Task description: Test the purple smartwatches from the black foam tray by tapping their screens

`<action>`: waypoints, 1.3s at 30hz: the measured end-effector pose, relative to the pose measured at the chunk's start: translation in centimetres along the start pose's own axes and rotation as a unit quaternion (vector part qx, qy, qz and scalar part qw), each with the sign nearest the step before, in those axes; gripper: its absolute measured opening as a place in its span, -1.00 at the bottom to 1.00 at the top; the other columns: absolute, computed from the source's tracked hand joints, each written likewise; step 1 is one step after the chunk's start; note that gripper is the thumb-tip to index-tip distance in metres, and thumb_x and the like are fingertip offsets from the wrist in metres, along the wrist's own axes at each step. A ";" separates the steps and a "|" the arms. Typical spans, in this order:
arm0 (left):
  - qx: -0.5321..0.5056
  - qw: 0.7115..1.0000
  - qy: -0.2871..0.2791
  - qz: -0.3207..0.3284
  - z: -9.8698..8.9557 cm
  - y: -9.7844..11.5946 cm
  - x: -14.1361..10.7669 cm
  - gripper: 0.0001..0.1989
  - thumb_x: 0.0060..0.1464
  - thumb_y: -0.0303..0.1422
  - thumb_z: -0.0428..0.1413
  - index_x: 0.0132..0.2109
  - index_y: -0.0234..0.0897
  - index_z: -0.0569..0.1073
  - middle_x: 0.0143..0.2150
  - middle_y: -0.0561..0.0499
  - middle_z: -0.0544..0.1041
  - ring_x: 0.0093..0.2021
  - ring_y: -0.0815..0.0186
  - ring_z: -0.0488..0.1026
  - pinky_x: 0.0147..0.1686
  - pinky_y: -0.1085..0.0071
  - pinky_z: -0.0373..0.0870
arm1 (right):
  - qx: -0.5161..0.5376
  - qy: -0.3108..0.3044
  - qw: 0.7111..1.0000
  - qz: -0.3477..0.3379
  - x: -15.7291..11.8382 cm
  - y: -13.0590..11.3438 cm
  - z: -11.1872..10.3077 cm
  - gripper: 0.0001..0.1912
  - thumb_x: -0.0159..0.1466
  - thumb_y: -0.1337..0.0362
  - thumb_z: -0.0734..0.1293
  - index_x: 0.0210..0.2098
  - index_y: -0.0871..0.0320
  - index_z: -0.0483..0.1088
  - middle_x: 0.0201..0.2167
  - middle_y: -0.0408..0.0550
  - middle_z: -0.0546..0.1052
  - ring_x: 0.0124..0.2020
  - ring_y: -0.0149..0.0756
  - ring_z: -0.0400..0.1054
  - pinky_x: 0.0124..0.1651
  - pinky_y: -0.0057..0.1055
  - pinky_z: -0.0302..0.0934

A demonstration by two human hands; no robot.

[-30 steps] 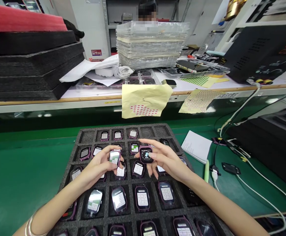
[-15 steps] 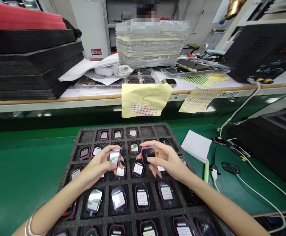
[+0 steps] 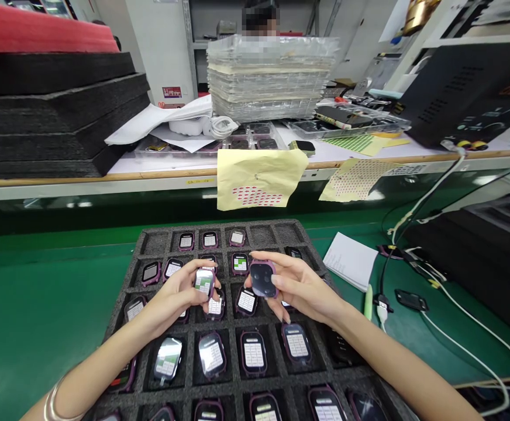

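Pinched in my left hand [image 3: 183, 287] is a purple-framed smartwatch body [image 3: 204, 282], its screen lit with white and green blocks. My right hand [image 3: 296, 283] grips a second smartwatch body [image 3: 262, 278] by its right edge, the thumb at the side of its dark screen. Both are held above a grey foam tray [image 3: 189, 356]. Many of the tray's compartments hold similar watches, most with lit white screens, such as the watch [image 3: 254, 352] below my hands and the watch [image 3: 240, 263] between them. My hands cover parts of several watches in the middle rows.
Beyond the tray runs a shelf edge with a yellow sticker sheet [image 3: 260, 178] hanging from it. Black foam trays [image 3: 53, 123] are piled at left, clear plastic trays [image 3: 268, 79] at centre. A white notepad [image 3: 350, 260], a green pen [image 3: 368, 305] and cables [image 3: 469, 327] lie to the right.
The watch in my right hand has turned slightly and shifted left, and my right thumb has slid from its screen towards the right edge. My left hand stays almost still.
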State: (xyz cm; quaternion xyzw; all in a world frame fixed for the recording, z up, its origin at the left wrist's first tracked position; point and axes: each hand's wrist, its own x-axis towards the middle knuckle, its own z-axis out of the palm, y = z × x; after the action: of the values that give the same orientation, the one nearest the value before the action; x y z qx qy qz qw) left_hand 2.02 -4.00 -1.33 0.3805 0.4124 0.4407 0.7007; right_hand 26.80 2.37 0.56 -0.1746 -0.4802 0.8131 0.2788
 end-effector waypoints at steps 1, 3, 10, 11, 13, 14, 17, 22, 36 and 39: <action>0.000 1.000 -0.001 0.001 0.0 0.0 0.0 -0.52 -0.09 -0.55 0.13 0.03 -0.25 0.31 -0.20 -0.05 0.43 -0.27 0.27 0.43 -0.39 0.42 0.37 | 0.003 0.000 1.000 0.000 0.0 -0.1 0.0 -0.57 0.27 0.30 0.39 0.13 0.13 0.33 -0.16 0.15 0.57 -0.59 -0.42 0.44 -0.60 -0.56 0.34; 0.001 1.000 -0.002 0.002 0.0 0.0 0.0 -0.53 -0.09 -0.55 0.13 0.03 -0.25 0.31 -0.20 -0.06 0.43 -0.27 0.27 0.43 -0.39 0.41 0.37 | 0.010 0.000 1.000 0.000 0.0 -0.2 -0.1 -0.58 0.28 0.30 0.38 0.12 0.13 0.34 -0.14 0.18 0.56 -0.57 -0.42 0.45 -0.58 -0.56 0.35; 0.005 1.000 0.000 0.000 0.0 0.0 0.0 -0.52 -0.09 -0.55 0.12 0.03 -0.24 0.31 -0.19 -0.06 0.43 -0.27 0.27 0.43 -0.39 0.41 0.36 | 0.010 0.007 1.000 -0.013 0.0 -0.1 -0.1 -0.63 0.26 0.34 0.40 0.07 0.13 0.41 -0.20 0.11 0.57 -0.60 -0.46 0.43 -0.58 -0.58 0.35; 0.005 1.000 -0.001 0.001 0.0 0.0 0.0 -0.52 -0.09 -0.55 0.12 0.03 -0.24 0.31 -0.19 -0.06 0.43 -0.27 0.27 0.43 -0.39 0.41 0.36 | 0.008 0.007 1.000 -0.014 -0.1 -0.1 -0.1 -0.64 0.26 0.34 0.40 0.06 0.13 0.42 -0.21 0.10 0.57 -0.61 -0.46 0.42 -0.59 -0.58 0.35; 0.005 1.000 -0.001 0.001 -0.1 0.0 0.1 -0.52 -0.09 -0.55 0.12 0.02 -0.24 0.31 -0.19 -0.05 0.43 -0.27 0.27 0.43 -0.39 0.41 0.36 | 0.007 0.000 1.000 -0.012 -0.1 -0.1 0.0 -0.64 0.26 0.33 0.40 0.06 0.13 0.43 -0.22 0.10 0.57 -0.61 -0.43 0.44 -0.59 -0.56 0.35; 0.005 1.000 -0.001 0.001 -0.1 0.0 0.1 -0.52 -0.10 -0.55 0.12 0.02 -0.24 0.31 -0.19 -0.05 0.43 -0.27 0.27 0.43 -0.40 0.41 0.36 | 0.009 -0.005 1.000 -0.011 -0.1 -0.2 -0.1 -0.63 0.26 0.33 0.40 0.06 0.12 0.42 -0.21 0.10 0.57 -0.60 -0.41 0.45 -0.59 -0.55 0.36; 0.003 1.000 0.000 0.003 -0.1 0.0 0.1 -0.53 -0.10 -0.55 0.12 0.02 -0.24 0.31 -0.20 -0.05 0.44 -0.27 0.27 0.43 -0.40 0.41 0.36 | 0.014 -0.011 1.000 -0.013 -0.1 -0.2 -0.1 -0.63 0.25 0.32 0.40 0.06 0.12 0.43 -0.20 0.12 0.57 -0.59 -0.38 0.47 -0.59 -0.54 0.37; -0.001 1.000 0.000 0.005 0.0 0.1 0.1 -0.53 -0.10 -0.55 0.13 0.02 -0.24 0.32 -0.20 -0.06 0.44 -0.28 0.27 0.43 -0.40 0.42 0.36 | 0.010 0.006 1.000 -0.008 -0.2 -0.3 0.0 -0.64 0.24 0.32 0.41 0.04 0.15 0.44 -0.22 0.12 0.58 -0.63 -0.42 0.42 -0.63 -0.56 0.33; -0.018 1.000 0.009 0.007 -0.1 0.0 0.0 -0.52 -0.12 -0.54 0.17 0.01 -0.23 0.39 -0.23 -0.04 0.47 -0.30 0.28 0.44 -0.41 0.43 0.35 | -0.005 0.032 0.999 -0.011 -0.2 -0.6 0.3 -0.60 0.20 0.28 0.44 0.03 0.17 0.45 -0.27 0.11 0.58 -0.66 -0.43 0.37 -0.67 -0.53 0.26; -0.018 1.000 0.010 0.007 -0.1 0.1 0.1 -0.52 -0.12 -0.54 0.17 0.01 -0.24 0.38 -0.23 -0.05 0.46 -0.29 0.27 0.44 -0.42 0.43 0.35 | -0.006 0.040 0.999 -0.006 -0.2 -0.6 0.3 -0.61 0.19 0.28 0.44 0.02 0.17 0.45 -0.27 0.10 0.58 -0.68 -0.45 0.35 -0.69 -0.55 0.24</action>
State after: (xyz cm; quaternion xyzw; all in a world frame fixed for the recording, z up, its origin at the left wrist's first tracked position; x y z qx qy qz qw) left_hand 1.97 -3.91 -1.31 0.3662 0.4087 0.4570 0.7000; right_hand 26.91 2.24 1.23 -0.2056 -0.4751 0.8006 0.3018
